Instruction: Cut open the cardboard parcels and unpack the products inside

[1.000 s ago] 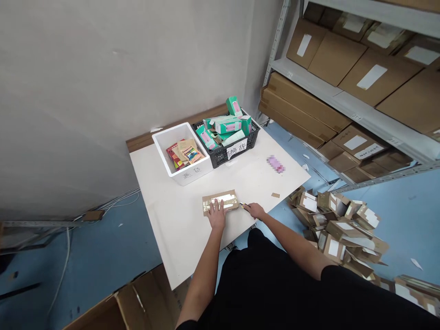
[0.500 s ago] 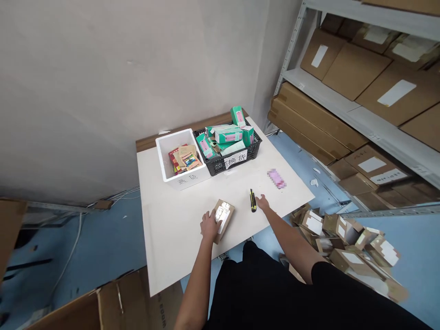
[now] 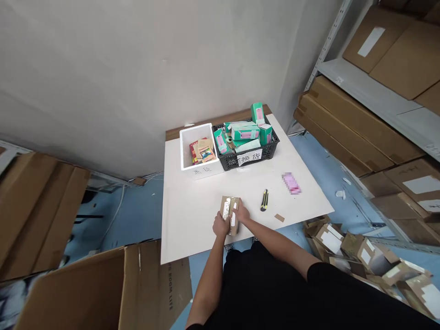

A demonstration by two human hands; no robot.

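A small brown cardboard parcel (image 3: 229, 208) with white labels and clear tape lies near the front edge of the white table (image 3: 192, 211). My left hand (image 3: 220, 225) grips its left side. My right hand (image 3: 242, 213) grips its right side, fingers curled on the box. A black and yellow utility knife (image 3: 264, 200) lies on the table just right of my right hand, untouched.
At the back of the table stand a white bin (image 3: 198, 151) with colourful packets and a black crate (image 3: 248, 153) of green boxes. A pink item (image 3: 291, 183) lies to the right. Open cartons (image 3: 103, 284) stand left; small parcels (image 3: 360, 252) are piled on the floor right, under shelving (image 3: 371, 96).
My right hand let go of the utility knife, which now lies on the table, and came over to the parcel. The parcel was turned lengthwise. The camera swung left.
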